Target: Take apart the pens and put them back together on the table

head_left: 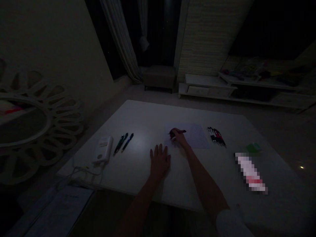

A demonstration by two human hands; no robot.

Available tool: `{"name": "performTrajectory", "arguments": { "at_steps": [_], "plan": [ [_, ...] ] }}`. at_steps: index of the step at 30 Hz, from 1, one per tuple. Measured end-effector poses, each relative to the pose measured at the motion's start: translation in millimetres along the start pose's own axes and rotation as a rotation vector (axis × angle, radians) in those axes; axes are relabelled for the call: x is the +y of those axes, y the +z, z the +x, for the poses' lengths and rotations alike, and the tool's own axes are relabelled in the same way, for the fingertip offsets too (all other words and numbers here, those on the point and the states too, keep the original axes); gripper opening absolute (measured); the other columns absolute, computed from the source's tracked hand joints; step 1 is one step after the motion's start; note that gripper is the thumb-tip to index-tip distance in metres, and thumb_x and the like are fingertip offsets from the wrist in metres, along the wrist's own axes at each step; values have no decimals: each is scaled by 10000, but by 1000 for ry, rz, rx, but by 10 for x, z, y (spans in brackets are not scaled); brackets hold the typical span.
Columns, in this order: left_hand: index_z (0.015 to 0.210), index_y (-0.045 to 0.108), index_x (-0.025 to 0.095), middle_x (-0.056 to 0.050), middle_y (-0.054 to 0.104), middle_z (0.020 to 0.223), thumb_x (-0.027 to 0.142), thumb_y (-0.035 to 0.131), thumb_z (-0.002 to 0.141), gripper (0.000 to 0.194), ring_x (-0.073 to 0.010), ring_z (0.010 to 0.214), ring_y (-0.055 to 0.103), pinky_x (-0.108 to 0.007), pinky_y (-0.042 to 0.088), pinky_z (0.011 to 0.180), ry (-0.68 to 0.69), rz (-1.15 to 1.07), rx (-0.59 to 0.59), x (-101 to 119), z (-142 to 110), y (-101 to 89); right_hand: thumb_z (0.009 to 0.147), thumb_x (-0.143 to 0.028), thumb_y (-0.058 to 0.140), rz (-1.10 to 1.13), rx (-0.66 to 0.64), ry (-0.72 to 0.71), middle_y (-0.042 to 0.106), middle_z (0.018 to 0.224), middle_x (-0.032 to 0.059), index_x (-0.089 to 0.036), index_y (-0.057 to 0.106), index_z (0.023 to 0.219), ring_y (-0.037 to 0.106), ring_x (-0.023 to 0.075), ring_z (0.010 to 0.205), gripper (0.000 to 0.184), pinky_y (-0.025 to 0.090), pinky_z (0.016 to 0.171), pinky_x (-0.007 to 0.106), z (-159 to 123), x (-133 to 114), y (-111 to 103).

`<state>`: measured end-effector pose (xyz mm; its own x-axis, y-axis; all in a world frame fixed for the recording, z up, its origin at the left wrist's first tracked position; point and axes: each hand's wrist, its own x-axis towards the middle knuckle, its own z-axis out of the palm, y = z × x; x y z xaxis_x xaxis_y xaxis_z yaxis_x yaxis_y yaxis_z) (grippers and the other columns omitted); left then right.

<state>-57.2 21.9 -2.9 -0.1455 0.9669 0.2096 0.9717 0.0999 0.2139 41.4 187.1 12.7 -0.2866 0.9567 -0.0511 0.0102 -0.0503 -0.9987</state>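
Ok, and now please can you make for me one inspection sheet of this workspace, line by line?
Surface: white table, dim light.
Job's things: dark pen above a sheet of paper.
Clutter: two pens, a group of pens, white box-shaped device, green item, blurred long item.
Hands: right hand grips the pen; left hand lies flat on the table.
Cables: white cable near the device, at the table's edge.
Surroundings: round petal-framed mirror, stool, low white cabinet.

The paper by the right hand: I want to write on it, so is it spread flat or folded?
Spread flat: the paper lies open on the table, no fold showing, though dim light could hide creases.
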Motion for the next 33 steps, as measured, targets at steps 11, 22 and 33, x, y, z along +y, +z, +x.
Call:
{"name": "performTrajectory", "arguments": {
  "at_steps": [11,22,33],
  "plan": [
    [1374,405,265,-68,333,1472,442,323,915,498,-295,1374,220,-549,116,1115,2,-5,-15,14,-8,-21,640,-259,454,-212,273,-69,461,480,-28,-199,464,516,420,108,477,138,307,429,213,-35,322,169],
    [1368,412,251,-81,338,1468,439,299,925,495,-291,1368,231,-549,112,1112,2,6,-1,10,-5,-1,653,-262,452,-256,244,-65,455,473,-26,-196,460,527,430,108,480,142,308,440,216,-83,267,202],
    [1360,427,271,-78,356,1459,435,352,909,486,-294,1361,250,-545,147,1106,0,-19,-1,1,-10,-3,680,-386,537,-75,371,-115,485,573,-70,-161,516,1148,433,95,480,520,347,448,190,-163,173,23]
  ]
}}
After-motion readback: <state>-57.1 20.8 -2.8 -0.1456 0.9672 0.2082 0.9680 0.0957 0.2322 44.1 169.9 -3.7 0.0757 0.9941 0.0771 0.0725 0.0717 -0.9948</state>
